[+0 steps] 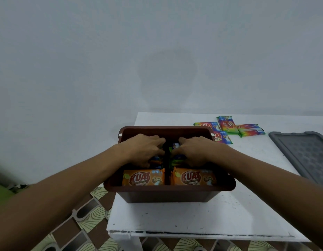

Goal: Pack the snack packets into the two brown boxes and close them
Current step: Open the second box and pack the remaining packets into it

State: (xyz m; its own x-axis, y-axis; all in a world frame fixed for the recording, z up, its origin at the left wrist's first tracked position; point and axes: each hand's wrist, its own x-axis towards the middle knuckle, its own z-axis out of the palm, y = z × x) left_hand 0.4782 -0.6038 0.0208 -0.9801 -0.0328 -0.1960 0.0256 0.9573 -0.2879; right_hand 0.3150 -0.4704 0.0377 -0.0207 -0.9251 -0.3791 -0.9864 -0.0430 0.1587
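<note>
White table (pixel 175 218): bare top spreads below the fingers (pixel 157 139) and out to their right, scuffed, with dark specks. Its near edge (pixel 175 232) is chipped, a dark line showing through the paint. Wall (pixel 157 42): plain pale grey-blue, fills everything above the fingers (a faint darker round patch sits straight above them). Floor tiles (pixel 88 214): brown with cream fan pattern, down and left of the fingers. Green patch (pixel 1 194) far left, too blurred to identify.

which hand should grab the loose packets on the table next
Probably right. The loose packets lie on the table beyond the box's far right corner, on the right hand's side. The left hand would have to cross over the box and the right arm.
</note>
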